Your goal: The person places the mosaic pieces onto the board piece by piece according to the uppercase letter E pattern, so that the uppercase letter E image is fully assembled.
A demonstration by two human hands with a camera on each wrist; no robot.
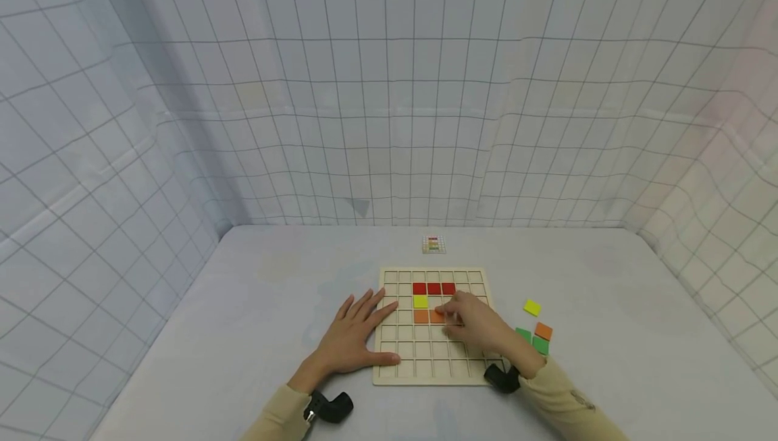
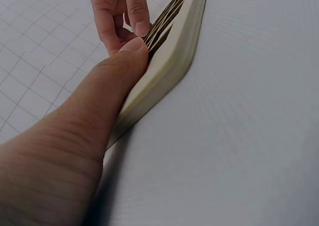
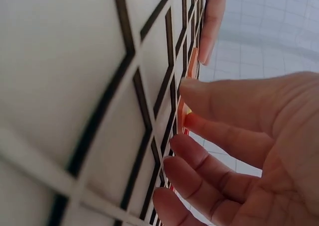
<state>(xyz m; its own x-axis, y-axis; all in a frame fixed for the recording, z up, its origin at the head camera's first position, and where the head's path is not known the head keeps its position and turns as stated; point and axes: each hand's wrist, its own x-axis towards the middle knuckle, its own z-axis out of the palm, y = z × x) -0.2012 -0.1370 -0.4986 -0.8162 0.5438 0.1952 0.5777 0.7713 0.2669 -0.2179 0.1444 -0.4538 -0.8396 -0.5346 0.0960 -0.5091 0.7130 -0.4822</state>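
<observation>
Your left hand [image 1: 352, 336] lies flat, fingers straight, pressing the grid board's [image 1: 398, 367] left edge on the surface [image 1: 255, 306]. Your right hand [image 1: 477, 323] fingertips pinch an orange tile [image 1: 435, 316] at mid-board, beside another orange tile [image 1: 421, 316].

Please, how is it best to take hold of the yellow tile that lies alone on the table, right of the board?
Probably pinch the yellow tile by two opposite edges, coming from straight above: it lies flat and thin on the table, with open space around it, apart from the other loose tiles.

Left hand [image 1: 355, 336] lies flat, fingers spread; right hand [image 1: 477, 325] reaches forward, fingertips down.
</observation>
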